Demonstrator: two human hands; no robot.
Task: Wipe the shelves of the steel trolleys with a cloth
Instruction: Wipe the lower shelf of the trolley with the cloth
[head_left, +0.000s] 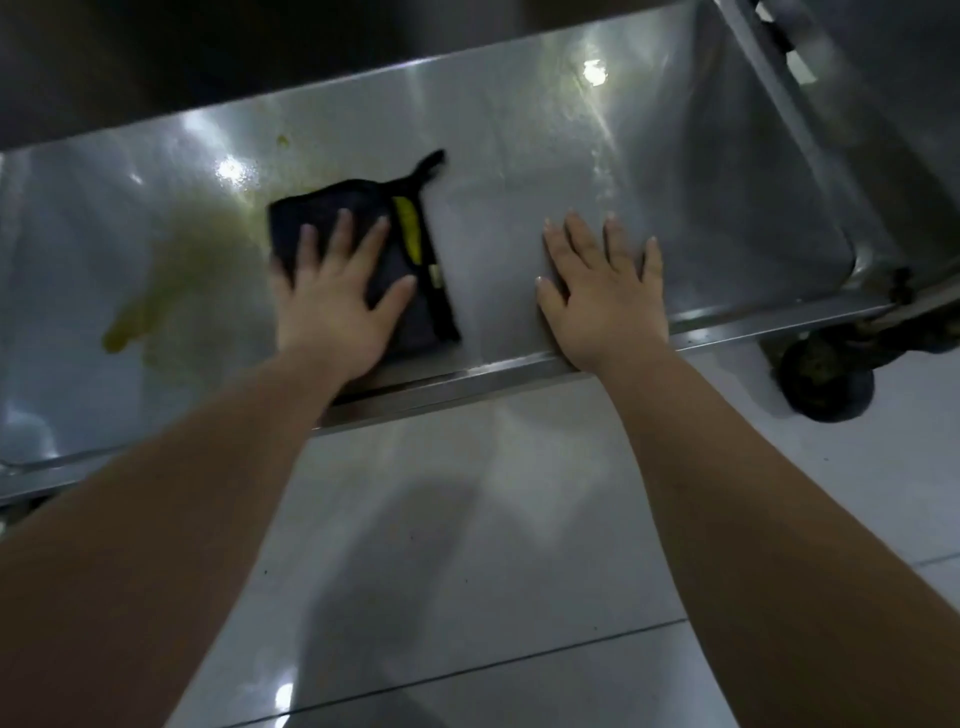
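A yellow-green smear (171, 280) marks the left of the steel trolley's low shelf (519, 171), seemingly the next patch to wipe. Beside it, the left hand (337, 306), fingers spread flat, presses a folded dark cloth (410, 291) to the steel. The right hand (605, 296), open and empty, rests flat near the shelf's front lip (467, 374), likely as a brace.
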